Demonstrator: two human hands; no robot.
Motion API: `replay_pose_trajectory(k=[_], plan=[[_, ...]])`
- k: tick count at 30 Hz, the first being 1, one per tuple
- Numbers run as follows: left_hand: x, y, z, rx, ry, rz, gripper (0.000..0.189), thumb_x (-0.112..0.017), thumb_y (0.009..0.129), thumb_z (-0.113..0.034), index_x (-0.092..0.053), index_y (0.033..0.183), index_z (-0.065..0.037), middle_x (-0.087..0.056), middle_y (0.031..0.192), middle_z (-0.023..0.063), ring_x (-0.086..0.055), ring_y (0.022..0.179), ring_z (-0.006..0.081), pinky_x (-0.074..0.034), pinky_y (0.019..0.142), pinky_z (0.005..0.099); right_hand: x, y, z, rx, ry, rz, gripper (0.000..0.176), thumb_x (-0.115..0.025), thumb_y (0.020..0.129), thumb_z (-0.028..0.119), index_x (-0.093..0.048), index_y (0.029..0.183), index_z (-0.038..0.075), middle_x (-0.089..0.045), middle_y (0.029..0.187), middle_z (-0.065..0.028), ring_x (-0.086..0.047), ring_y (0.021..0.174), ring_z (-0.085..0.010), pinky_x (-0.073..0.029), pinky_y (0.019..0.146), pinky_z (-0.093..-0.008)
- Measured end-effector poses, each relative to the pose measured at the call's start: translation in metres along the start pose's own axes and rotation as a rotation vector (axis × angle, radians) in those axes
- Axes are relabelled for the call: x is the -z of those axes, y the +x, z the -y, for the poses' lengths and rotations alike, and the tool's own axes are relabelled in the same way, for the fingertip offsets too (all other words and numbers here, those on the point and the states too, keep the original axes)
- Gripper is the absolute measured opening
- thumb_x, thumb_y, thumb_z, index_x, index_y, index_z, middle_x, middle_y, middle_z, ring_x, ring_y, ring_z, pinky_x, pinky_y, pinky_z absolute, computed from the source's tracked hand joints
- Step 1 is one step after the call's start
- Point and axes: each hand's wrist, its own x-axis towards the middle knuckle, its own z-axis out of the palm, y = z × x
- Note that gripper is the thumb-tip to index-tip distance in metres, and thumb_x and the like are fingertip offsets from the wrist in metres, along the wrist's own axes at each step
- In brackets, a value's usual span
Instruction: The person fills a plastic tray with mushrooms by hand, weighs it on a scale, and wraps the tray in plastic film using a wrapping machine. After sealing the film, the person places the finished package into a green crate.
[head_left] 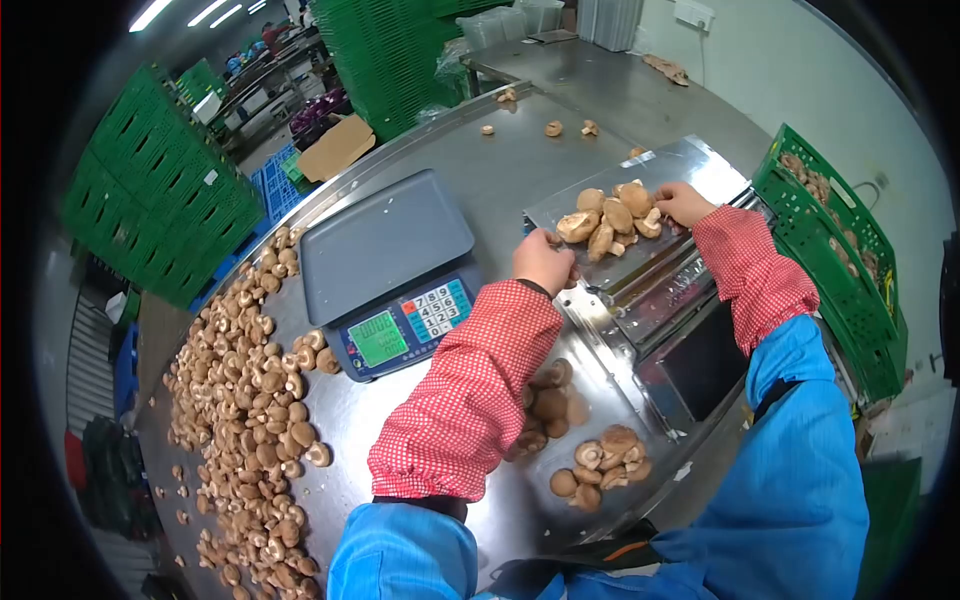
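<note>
Several brown mushrooms lie in a heap on the flat top of a metal wrapping machine. At the near left of this heap is my left hand, its fingers closed at the machine's edge; what they pinch is too small to make out. My right hand is on the heap's right side, thumb and fingers pressed together beside a mushroom, and its grip is likewise unclear. Clear film seems to lie below the mushrooms. Left of the machine stands a digital scale with a bare grey tray.
A large mushroom pile covers the table's left side. Smaller groups lie near the front edge. A green crate with mushrooms stands at the right. Stacked green crates rise beyond the steel table.
</note>
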Motion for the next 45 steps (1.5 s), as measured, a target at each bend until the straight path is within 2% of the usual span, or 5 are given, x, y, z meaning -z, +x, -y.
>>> replay_pose_trajectory(k=[2,5,14,21,45], plan=[[-0.016,0.003,-0.002,0.028,-0.01,0.096,0.043,-0.056,0.083,-0.001,-0.045,0.123,0.011,-0.066,0.087,0.0203,-0.067,0.063,0.0211,-0.057,0.052,0.0298,0.014,-0.006,-0.013,-0.039,-0.034,-0.104,0.014,-0.054,0.086,0.007,-0.063,0.093,0.0,-0.063,0.072,-0.01,-0.06,0.055,-0.0209,-0.051,0.048,-0.0363],[-0.011,-0.013,0.005,-0.067,-0.069,0.087,0.047,-0.054,0.085,-0.003,-0.043,0.129,0.01,-0.067,0.087,0.0189,-0.067,0.065,0.021,-0.057,0.053,0.0301,0.016,-0.011,-0.027,0.568,-0.681,-0.77,0.015,-0.054,0.087,0.009,-0.062,0.096,0.001,-0.065,0.08,-0.0167,-0.063,0.069,-0.0337,-0.052,0.065,-0.0416],[0.164,-0.223,0.105,-0.31,-0.332,-0.807,0.015,-0.055,0.096,-0.016,-0.062,0.108,-0.01,-0.063,0.076,0.0013,-0.054,0.06,0.0058,-0.037,0.046,0.0177,-0.257,-0.244,0.149,0.943,-0.082,0.377,0.013,-0.06,0.084,0.018,-0.059,0.087,0.005,-0.058,0.082,-0.0137,-0.06,0.078,-0.0343,-0.048,0.066,-0.043],[0.197,-0.457,0.213,-0.014,-0.303,-1.384,0.014,-0.058,0.095,-0.022,-0.061,0.101,-0.009,-0.056,0.073,-0.0017,-0.048,0.06,0.0051,-0.036,0.05,0.0189,-0.449,-0.387,0.095,1.356,-0.281,0.89,0.021,-0.067,0.079,0.022,-0.056,0.084,0.005,-0.057,0.082,-0.0119,-0.058,0.082,-0.0303,-0.048,0.071,-0.0409],[0.136,-0.555,0.316,0.11,-0.655,-1.262,0.013,-0.058,0.093,-0.01,-0.061,0.104,-0.004,-0.058,0.075,0.001,-0.052,0.065,0.0066,-0.041,0.057,0.0197,-0.459,-0.412,0.091,1.382,-0.258,0.995,0.013,-0.064,0.077,0.01,-0.054,0.074,0.003,-0.053,0.078,-0.011,-0.053,0.079,-0.0306,-0.048,0.067,-0.0406]])
